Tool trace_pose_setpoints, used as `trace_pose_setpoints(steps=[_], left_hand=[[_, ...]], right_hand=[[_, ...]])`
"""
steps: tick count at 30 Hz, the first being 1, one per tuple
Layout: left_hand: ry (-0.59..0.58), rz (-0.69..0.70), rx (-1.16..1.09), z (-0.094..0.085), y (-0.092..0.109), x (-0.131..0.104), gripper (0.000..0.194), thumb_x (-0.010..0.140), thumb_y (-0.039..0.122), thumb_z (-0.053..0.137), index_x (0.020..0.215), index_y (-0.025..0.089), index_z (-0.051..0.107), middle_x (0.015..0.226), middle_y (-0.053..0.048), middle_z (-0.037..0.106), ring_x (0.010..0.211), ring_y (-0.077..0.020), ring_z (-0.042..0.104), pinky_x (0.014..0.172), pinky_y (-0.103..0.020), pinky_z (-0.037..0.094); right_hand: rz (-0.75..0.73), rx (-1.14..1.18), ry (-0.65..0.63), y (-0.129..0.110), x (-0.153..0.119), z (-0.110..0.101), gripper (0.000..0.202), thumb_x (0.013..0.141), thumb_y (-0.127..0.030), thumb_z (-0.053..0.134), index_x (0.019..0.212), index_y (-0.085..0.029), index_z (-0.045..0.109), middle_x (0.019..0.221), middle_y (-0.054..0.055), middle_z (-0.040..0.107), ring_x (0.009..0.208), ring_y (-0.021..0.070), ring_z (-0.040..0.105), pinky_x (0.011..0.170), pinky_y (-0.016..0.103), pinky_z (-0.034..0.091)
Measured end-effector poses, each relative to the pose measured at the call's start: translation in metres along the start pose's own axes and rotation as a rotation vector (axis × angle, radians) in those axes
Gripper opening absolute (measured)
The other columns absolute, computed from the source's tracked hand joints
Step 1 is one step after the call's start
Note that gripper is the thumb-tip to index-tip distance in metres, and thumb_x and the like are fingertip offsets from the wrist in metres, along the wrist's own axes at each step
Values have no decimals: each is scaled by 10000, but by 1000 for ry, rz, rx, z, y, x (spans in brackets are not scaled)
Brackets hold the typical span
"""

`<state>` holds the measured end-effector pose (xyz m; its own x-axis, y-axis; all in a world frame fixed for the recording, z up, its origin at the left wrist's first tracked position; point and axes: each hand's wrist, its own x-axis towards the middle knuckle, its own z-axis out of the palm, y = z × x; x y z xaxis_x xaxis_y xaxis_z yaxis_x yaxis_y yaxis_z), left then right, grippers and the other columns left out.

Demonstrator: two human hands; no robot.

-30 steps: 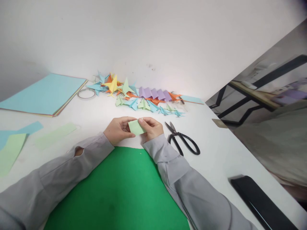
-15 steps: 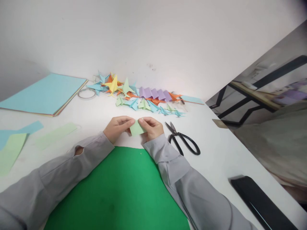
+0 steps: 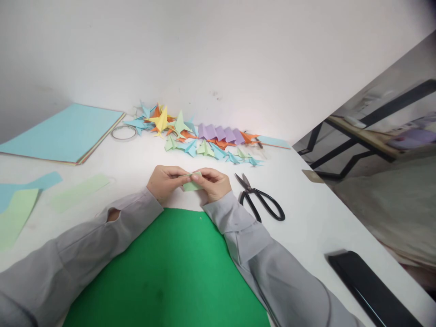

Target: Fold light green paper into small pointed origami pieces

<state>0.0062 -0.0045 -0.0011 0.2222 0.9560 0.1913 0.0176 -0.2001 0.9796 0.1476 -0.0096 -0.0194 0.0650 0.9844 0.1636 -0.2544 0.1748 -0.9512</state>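
A small piece of light green paper [image 3: 191, 186] is held up between both hands, just past the far edge of a green mat [image 3: 170, 268]. My left hand [image 3: 165, 183] pinches its left side, thumb on top and fingers behind. On the other side my right hand [image 3: 215, 184] grips it the same way, with the two thumb tips close together near the paper's upper edge. The fingers behind the paper are partly hidden. Black-handled scissors [image 3: 260, 194] lie with blades apart to the right of my right hand.
Folded paper figures [image 3: 161, 120] and a purple pleated strip [image 3: 220, 133] line the wall. At left are a stack of coloured sheets [image 3: 64, 134], a tape roll [image 3: 123, 132] and green paper scraps [image 3: 80, 193]. A black case-like object [image 3: 371, 286] lies at the front right.
Both thumbs have moved closer together over the light green paper. Less of the paper shows now, and its upper part looks bent or tilted. The other things have stayed in place.
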Motion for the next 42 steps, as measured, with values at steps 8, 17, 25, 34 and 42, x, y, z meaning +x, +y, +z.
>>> trace_pose_setpoints(steps=[8, 17, 25, 34, 42], left_hand=[[10, 4, -19, -1, -2, -2, 202, 569, 291, 722, 694, 133, 708, 691, -44, 692, 654, -155, 599, 598, -252, 472], [1, 79, 71, -2, -2, 0, 193, 642, 325, 660, 608, 136, 683, 630, -36, 670, 605, -138, 576, 572, -245, 461], [54, 63, 85, -1, 0, 0, 181, 625, 308, 668, 556, 142, 659, 566, -18, 649, 551, -120, 558, 530, -227, 452], [243, -42, -79, 0, -7, 2, 225, 581, 304, 704, 726, 132, 684, 677, -36, 674, 603, -129, 590, 566, -243, 470], [24, 100, -16, -3, -5, 2, 114, 629, 263, 680, 654, 152, 683, 705, -32, 669, 701, -141, 590, 673, -264, 465]], right_hand=[[-43, 5, -20, 1, 1, -1, 143, 511, -282, 774, 586, -205, 680, 575, -21, 648, 551, 112, 563, 584, 275, 482], [-17, 36, -9, 0, 0, 1, 129, 514, -280, 775, 577, -212, 686, 563, -30, 638, 532, 98, 541, 573, 263, 459], [49, 55, 47, 6, 3, -3, 176, 514, -345, 769, 592, -205, 695, 572, -21, 650, 537, 102, 541, 567, 263, 443], [118, -31, -38, -7, -5, 10, 265, 375, -266, 805, 569, -170, 650, 513, -24, 623, 473, 99, 511, 492, 248, 408], [-2, -287, -107, 3, -8, 4, 174, 564, -316, 703, 637, -164, 658, 540, -8, 594, 473, 90, 436, 462, 243, 342]])
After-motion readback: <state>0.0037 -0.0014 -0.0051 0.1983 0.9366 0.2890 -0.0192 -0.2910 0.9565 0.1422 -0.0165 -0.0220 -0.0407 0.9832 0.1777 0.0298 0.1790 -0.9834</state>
